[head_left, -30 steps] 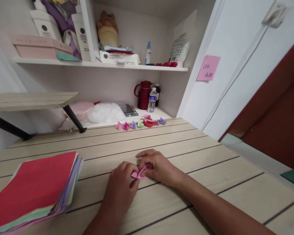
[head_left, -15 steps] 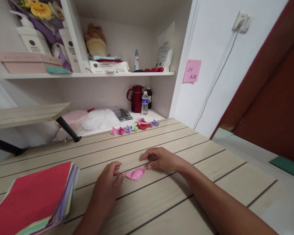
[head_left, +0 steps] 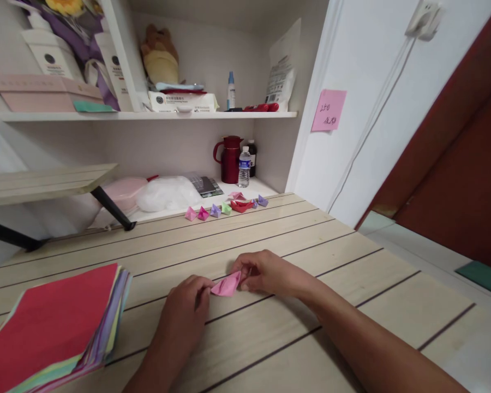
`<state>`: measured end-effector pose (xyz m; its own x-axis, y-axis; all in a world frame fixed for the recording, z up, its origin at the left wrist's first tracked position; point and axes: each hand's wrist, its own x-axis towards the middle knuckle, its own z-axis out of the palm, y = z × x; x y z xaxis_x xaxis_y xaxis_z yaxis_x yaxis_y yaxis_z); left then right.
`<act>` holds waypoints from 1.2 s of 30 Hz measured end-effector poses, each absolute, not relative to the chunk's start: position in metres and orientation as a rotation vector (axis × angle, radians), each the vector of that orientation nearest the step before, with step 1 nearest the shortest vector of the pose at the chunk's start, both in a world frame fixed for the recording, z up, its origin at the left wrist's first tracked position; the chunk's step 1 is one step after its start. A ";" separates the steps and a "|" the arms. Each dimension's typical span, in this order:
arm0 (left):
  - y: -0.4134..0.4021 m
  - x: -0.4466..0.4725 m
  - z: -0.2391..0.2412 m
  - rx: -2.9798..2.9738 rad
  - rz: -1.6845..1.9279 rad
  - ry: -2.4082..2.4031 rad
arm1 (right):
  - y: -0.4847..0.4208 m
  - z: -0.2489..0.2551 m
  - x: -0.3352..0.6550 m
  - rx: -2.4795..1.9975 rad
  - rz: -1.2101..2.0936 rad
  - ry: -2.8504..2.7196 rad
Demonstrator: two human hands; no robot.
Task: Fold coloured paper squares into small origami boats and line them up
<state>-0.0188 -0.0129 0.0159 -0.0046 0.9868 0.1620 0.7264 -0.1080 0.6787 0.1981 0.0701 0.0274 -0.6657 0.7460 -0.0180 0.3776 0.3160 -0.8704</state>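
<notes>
A pink folded paper boat [head_left: 226, 285] sits low over the slatted wooden table [head_left: 294, 349], between my two hands. My left hand [head_left: 192, 300] pinches its left tip with thumb and fingers. At the opposite end, my right hand [head_left: 258, 271] has its fingers closed on the right tip. The fingers cover both ends of the boat, while its middle shows.
A stack of coloured paper [head_left: 61, 322], red on top, lies at the left. Several small paper boats [head_left: 215, 210] and a red one [head_left: 241, 206] line the table's back edge. Behind stand a red jug [head_left: 231, 161] and a water bottle [head_left: 244, 168]. A small raised shelf [head_left: 45, 183] is back left.
Both hands have closed in on the pink paper boat from either side and now grip its tips. The right hand has moved left and its fingers have come together. The view has shifted slightly.
</notes>
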 end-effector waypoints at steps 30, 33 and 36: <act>-0.007 -0.006 -0.007 2.023 0.721 2.033 | 0.076 0.018 0.197 -1.094 0.846 -2.342; -0.005 0.000 -0.006 1.990 0.739 2.058 | 0.076 0.020 0.197 -1.071 0.866 -2.342; -0.005 0.005 -0.006 2.022 0.837 1.982 | 0.077 0.024 0.198 -1.055 0.893 -2.332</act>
<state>0.0049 -0.0054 -0.0059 -0.0526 0.9644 0.2590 0.8582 -0.0890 0.5055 0.1978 0.0774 0.0235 -0.6196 0.7765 0.1145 0.5016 0.5039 -0.7032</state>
